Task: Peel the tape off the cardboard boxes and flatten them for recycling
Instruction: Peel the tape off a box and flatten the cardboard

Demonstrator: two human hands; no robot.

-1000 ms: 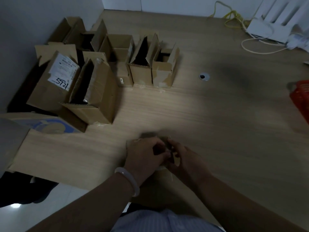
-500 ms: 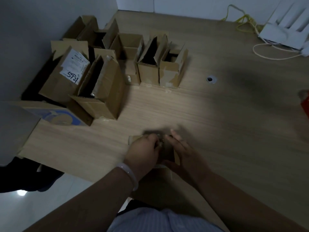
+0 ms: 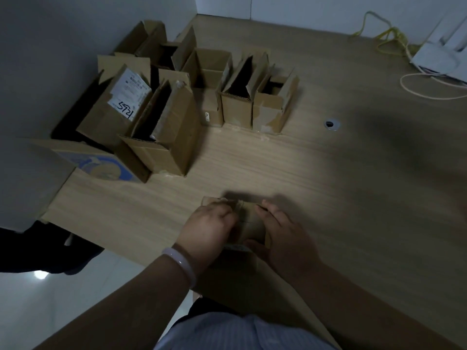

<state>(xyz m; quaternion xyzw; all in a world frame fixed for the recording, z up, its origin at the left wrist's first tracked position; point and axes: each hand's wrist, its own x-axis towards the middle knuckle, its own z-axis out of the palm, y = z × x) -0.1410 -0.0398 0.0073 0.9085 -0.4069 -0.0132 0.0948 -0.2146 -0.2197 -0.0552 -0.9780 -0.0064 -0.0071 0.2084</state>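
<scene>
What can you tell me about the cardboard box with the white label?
The box with the white label is plain brown cardboard, open, with its top flaps standing up. It leans to one side instead of standing straight. The label, printed and with black handwriting at its lower end, is stuck on its slanted face. The box stands at the table's left edge near the wall, and a second open box stands close against its right side.

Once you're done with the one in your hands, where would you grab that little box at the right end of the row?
Likely take the end box by its right wall, fingers inside the open top, thumb outside, coming from the right. Bare table lies there, while the neighbouring box crowds its left. For now the left hand and right hand grip the small box.
</scene>
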